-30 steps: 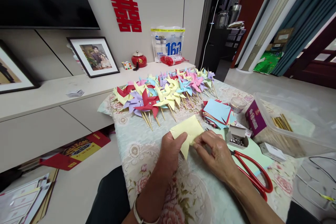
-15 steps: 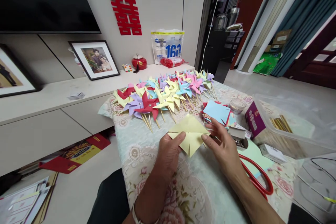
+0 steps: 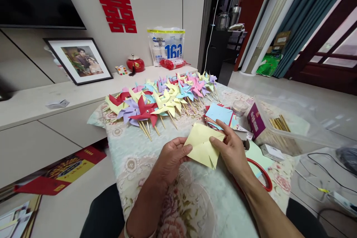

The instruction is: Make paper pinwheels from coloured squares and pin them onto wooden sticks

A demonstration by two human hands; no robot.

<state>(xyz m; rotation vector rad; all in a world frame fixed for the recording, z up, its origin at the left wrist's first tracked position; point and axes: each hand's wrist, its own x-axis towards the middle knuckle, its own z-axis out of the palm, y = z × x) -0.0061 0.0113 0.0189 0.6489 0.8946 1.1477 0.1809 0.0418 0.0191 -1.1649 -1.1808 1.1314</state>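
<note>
The surface (image 3: 195,208) wears a flowery cloth, and a big row of paper pinwheels (image 3: 161,98) lies across its far side. On the right sits a clear plastic box (image 3: 301,134) with sticks in it, and near it a stack of colored paper squares (image 3: 219,114). Red scissors (image 3: 260,173) peek out from under the person's right arm. In the middle, both hands hold a yellow paper square (image 3: 202,145) up, just above the cloth. The left hand (image 3: 171,156) pinches its left corner with thumb and fingers closed on it. The right hand (image 3: 232,148) grips the right edge the same way, thumb on top. To fold it well, the person should probably keep the corners lined up and press each crease flat and sharp, not letting the paper slip. A second ago the yellow paper lay lower, close to the cloth, with the right hand pressing it; now it is lifted, turned and opened wider.
</note>
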